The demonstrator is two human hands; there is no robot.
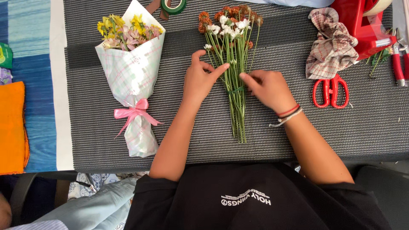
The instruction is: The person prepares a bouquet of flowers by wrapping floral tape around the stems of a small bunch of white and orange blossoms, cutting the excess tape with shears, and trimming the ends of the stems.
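The bunch of flowers (233, 64) lies flat in the middle of the dark woven mat (298, 127), heads pointing away from the person and cut ends towards them. It is probably light and limp: thin green stems that bend and bruise easily, with small orange and white heads that would crush or shed under pressure, so the safest hold is likely on the stems at the green tie around their middle, not near the blooms. The left hand (200, 81) rests on the left side of the bunch, fingers spread, its forefinger stretched across to touch the stems just above the tie. The right hand (268, 87) sits just right of the bunch, thumb and forefinger pinched together on the stems near the tie. Left of the bunch lies a wrapped bouquet (132, 76) with a pink bow; to the right, well apart, lie red scissors (331, 91).
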